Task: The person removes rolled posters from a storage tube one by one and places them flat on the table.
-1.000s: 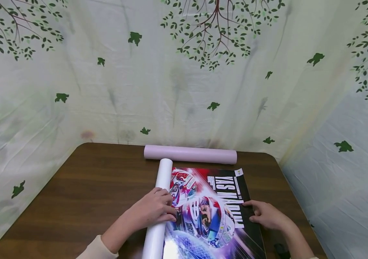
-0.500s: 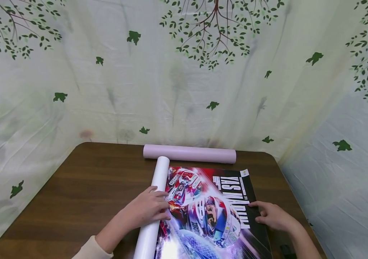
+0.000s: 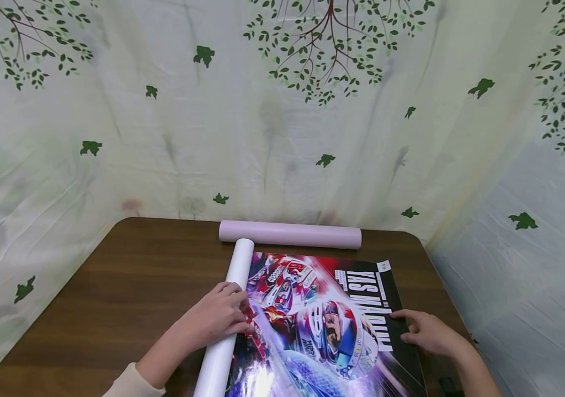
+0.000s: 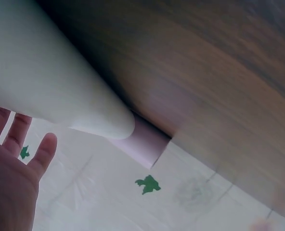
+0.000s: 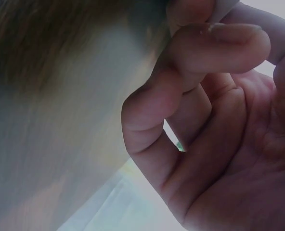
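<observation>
A glossy racing poster (image 3: 342, 320), with white block letters on a black band, lies partly unrolled on the brown table. Its left part is still wound into a white roll (image 3: 225, 320), which runs from front to back. My left hand (image 3: 215, 317) rests over this roll, fingers relaxed; in the left wrist view several fingertips (image 4: 47, 144) show beside the roll's pale underside. At the poster's right edge my right hand (image 3: 431, 333) pinches the black margin between index finger and thumb. The right wrist view shows its other fingers (image 5: 147, 115) curled, with the poster's edge hidden.
A pale pink tube (image 3: 289, 234) lies crosswise at the back of the table (image 3: 128, 292), just behind the roll's far end. A small dark object (image 3: 447, 386) sits near my right forearm. A leaf-patterned cloth (image 3: 272, 138) hangs behind the table.
The roll has moved left under my left hand, and my right hand has shifted slightly right with the edge. More of the printed picture shows between them.
</observation>
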Demonstrator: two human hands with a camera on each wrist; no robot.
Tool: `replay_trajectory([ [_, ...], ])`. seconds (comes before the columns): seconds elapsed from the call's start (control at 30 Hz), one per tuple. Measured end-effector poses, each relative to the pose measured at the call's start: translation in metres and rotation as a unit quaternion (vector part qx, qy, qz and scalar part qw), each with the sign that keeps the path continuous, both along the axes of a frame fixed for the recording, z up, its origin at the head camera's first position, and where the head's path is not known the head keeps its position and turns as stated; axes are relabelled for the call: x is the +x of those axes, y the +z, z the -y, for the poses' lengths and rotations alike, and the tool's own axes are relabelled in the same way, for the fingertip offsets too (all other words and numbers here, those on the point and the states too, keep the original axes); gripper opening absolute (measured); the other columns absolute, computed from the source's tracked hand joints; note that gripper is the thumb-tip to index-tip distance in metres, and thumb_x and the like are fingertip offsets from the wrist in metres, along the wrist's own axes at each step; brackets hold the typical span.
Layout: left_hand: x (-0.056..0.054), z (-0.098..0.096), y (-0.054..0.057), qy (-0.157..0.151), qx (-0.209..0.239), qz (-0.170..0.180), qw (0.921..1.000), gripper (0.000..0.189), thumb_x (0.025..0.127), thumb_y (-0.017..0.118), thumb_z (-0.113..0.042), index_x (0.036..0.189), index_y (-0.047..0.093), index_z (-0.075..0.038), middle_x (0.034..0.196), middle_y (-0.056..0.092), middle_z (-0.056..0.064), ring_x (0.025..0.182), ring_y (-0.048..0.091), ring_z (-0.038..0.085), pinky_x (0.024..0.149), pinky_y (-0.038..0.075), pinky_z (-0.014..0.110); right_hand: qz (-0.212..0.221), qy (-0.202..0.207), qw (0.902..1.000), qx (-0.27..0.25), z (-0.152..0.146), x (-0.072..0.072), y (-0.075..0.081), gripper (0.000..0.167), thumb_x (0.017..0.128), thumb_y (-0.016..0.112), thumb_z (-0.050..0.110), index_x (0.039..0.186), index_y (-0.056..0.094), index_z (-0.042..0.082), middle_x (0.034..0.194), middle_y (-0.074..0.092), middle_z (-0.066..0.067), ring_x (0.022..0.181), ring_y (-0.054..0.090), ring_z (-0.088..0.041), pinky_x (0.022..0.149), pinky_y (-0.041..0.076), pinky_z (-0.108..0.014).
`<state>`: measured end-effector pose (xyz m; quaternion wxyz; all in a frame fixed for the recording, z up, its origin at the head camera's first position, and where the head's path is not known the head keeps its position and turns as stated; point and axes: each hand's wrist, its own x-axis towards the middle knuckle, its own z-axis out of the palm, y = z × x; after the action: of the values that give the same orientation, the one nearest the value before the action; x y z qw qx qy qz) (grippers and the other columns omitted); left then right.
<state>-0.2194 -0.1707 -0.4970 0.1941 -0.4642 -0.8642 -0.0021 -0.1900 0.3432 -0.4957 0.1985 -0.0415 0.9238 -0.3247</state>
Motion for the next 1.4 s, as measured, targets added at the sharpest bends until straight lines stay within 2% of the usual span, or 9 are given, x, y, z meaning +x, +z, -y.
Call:
replay_trajectory([
  [0.23,-0.001,0.007,0.001,0.014,0.004,-0.001,0.9999,0.026,0.090,0.079,-0.053,0.081,0.078,-0.028,0.109,0.072,-0.006,0.112,0.061,0.020,0.100,0.051,0.048,0.003,-0.002,1.0000,0.001,-0.007,0.002,0.001,0.052,0.094,0.074,0.007,0.144,0.061,0.003,0.060,0.042,0.002,0.052,0.037,-0.014,0.053,0.037,-0.030],
  [0.33,0.000,0.011,0.001,0.019,-0.004,0.014,0.9997,0.024,0.093,0.076,-0.051,0.087,0.076,-0.028,0.118,0.077,-0.007,0.121,0.065,0.022,0.101,0.052,0.049,0.005,-0.011,0.9999,0.009,-0.010,0.003,0.000,0.053,0.093,0.074,0.007,0.144,0.061,0.003,0.062,0.051,0.001,0.054,0.042,-0.015,0.055,0.038,-0.031],
  [0.4,0.001,0.014,0.000,0.023,-0.005,0.025,0.9994,0.023,0.095,0.075,-0.050,0.089,0.075,-0.028,0.116,0.079,-0.010,0.125,0.067,0.023,0.101,0.053,0.050,0.004,-0.016,0.9998,0.015,-0.012,0.003,0.000,0.053,0.093,0.074,0.007,0.144,0.061,0.003,0.063,0.052,0.001,0.053,0.042,-0.014,0.054,0.038,-0.030],
  [0.57,0.002,0.023,0.000,0.041,0.000,0.018,0.9990,0.022,0.095,0.075,-0.050,0.090,0.075,-0.028,0.103,0.077,-0.012,0.119,0.067,0.022,0.102,0.053,0.049,-0.001,-0.018,0.9996,0.022,-0.018,0.004,-0.002,0.052,0.093,0.075,0.009,0.143,0.062,0.004,0.062,0.049,0.002,0.053,0.041,-0.014,0.053,0.037,-0.030],
  [0.67,0.002,0.029,0.001,0.054,0.000,0.008,0.9985,0.019,0.093,0.077,-0.049,0.092,0.079,-0.030,0.106,0.072,-0.006,0.114,0.063,0.024,0.102,0.052,0.050,-0.006,-0.015,0.9997,0.018,-0.021,0.005,-0.002,0.052,0.092,0.075,0.008,0.142,0.062,0.003,0.061,0.045,0.002,0.052,0.038,-0.014,0.052,0.035,-0.029],
  [0.83,0.001,0.039,0.001,0.083,0.006,0.003,0.9965,0.017,0.089,0.082,-0.050,0.089,0.083,-0.032,0.111,0.066,0.001,0.113,0.057,0.026,0.101,0.051,0.053,-0.007,-0.019,0.9996,0.022,-0.023,0.006,-0.002,0.052,0.092,0.075,0.009,0.142,0.063,0.004,0.062,0.046,0.002,0.052,0.038,-0.014,0.052,0.035,-0.028],
  [1.13,0.004,0.061,0.006,0.140,0.025,-0.011,0.9897,0.024,0.083,0.089,-0.046,0.089,0.078,-0.025,0.118,0.068,0.004,0.114,0.060,0.026,0.092,0.058,0.051,-0.007,-0.039,0.9980,0.048,-0.027,0.006,-0.002,0.050,0.092,0.075,0.008,0.140,0.064,0.005,0.067,0.055,-0.002,0.058,0.047,-0.017,0.057,0.039,-0.031],
  [1.27,0.007,0.070,0.006,0.173,0.041,0.000,0.9841,0.026,0.081,0.092,-0.042,0.091,0.077,-0.024,0.120,0.068,0.005,0.112,0.062,0.026,0.087,0.059,0.048,-0.003,-0.042,0.9979,0.049,-0.029,0.007,-0.003,0.050,0.092,0.075,0.008,0.141,0.063,0.003,0.066,0.054,-0.002,0.058,0.046,-0.017,0.056,0.039,-0.031],
  [1.4,0.010,0.079,0.005,0.215,0.063,0.027,0.9741,0.026,0.080,0.094,-0.035,0.096,0.078,-0.022,0.110,0.069,0.002,0.099,0.065,0.021,0.077,0.057,0.040,-0.007,-0.040,0.9984,0.038,-0.032,0.009,-0.003,0.050,0.092,0.075,0.007,0.141,0.063,0.002,0.065,0.051,-0.001,0.056,0.044,-0.016,0.055,0.038,-0.031],
])
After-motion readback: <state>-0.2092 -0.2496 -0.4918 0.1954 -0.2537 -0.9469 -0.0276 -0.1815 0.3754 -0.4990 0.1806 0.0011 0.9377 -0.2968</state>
